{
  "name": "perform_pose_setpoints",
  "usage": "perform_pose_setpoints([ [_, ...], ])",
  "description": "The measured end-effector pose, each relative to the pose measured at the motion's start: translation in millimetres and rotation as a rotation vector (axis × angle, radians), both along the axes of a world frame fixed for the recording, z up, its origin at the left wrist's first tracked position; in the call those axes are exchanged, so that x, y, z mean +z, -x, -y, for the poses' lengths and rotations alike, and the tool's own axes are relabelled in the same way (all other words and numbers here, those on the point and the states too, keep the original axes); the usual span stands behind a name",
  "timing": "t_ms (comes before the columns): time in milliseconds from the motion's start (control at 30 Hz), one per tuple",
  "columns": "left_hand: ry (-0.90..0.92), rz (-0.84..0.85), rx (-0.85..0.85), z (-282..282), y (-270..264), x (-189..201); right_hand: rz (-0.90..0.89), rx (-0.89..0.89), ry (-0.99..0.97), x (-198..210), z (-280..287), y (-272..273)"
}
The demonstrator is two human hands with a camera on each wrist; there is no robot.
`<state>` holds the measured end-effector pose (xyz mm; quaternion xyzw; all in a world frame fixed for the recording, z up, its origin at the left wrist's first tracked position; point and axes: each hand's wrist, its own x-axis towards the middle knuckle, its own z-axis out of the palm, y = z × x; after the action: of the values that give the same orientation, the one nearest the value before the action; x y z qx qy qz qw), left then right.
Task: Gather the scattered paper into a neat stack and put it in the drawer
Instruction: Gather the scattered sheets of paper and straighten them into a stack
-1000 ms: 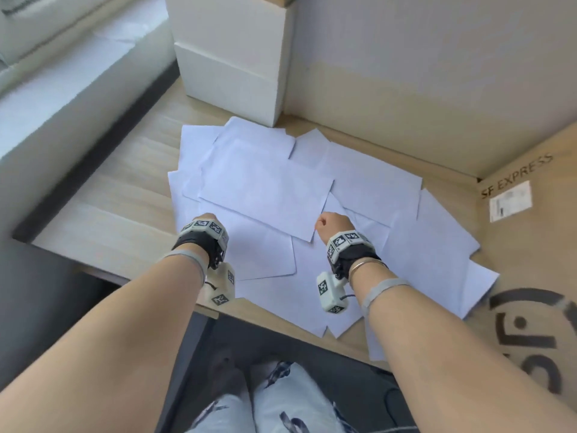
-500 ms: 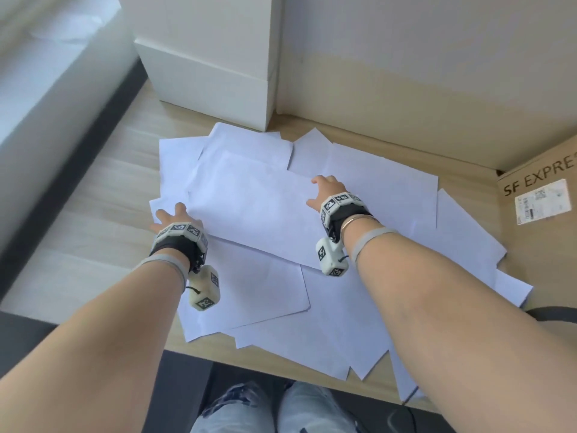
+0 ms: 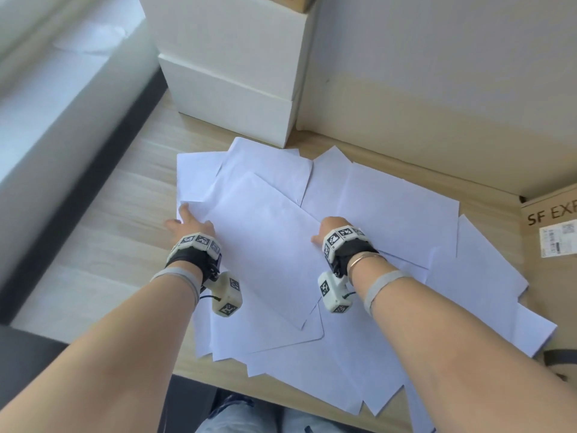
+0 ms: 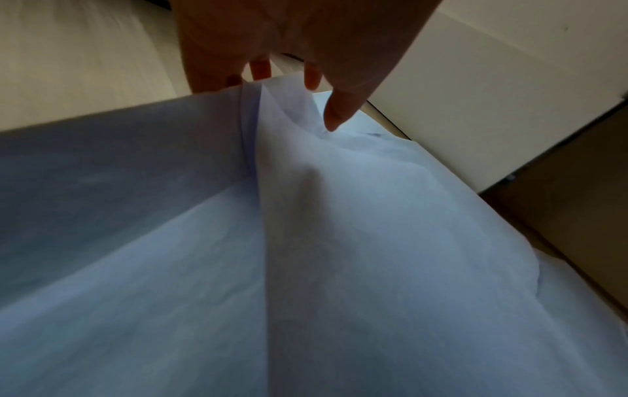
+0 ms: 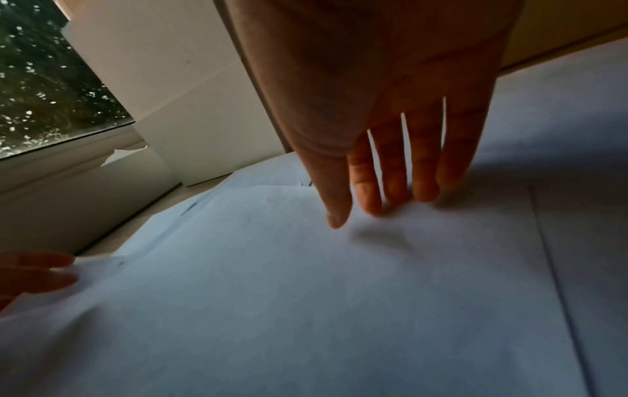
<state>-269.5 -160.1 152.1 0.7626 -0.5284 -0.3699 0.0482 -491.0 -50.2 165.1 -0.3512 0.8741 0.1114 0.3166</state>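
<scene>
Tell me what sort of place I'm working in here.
Probably a home or small office corner by a window: a light wooden desk strewn with loose white paper sheets, stacked white boxes against the wall, and an SF Express shipping carton at the right.

Both forearms extended; left hand (image 3: 190, 220) fingers straight, right hand (image 3: 327, 228) flat, fingers extended.

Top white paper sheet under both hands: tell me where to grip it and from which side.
Grip the top white paper sheet at its left edge, coming from the left. The left hand is already there, and the left wrist view shows that edge lifted, leaving room for fingers beneath. The right hand lies flat on it, steadying it.
</scene>
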Motion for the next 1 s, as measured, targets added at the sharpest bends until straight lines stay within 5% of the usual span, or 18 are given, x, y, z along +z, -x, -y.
perform_pose_setpoints([
  [133,-0.053,-0.15,0.036,7.8,1.9,2.7,-0.02,-0.1,0.146,-7.6,-9.6,-13.9],
  [433,-0.162,0.026,-0.28,22.0,0.0,2.7,0.087,-0.132,0.1,-6.0,-8.5,-12.8],
  [866,-0.235,-0.157,-0.225,11.9,-4.5,-4.4,0.128,-0.455,0.213,-9.5,-23.6,-20.2],
  [1000,-0.282,-0.153,-0.287,5.4,2.6,-4.5,0.194,-0.396,0.201,-5.0,-22.2,-24.7],
])
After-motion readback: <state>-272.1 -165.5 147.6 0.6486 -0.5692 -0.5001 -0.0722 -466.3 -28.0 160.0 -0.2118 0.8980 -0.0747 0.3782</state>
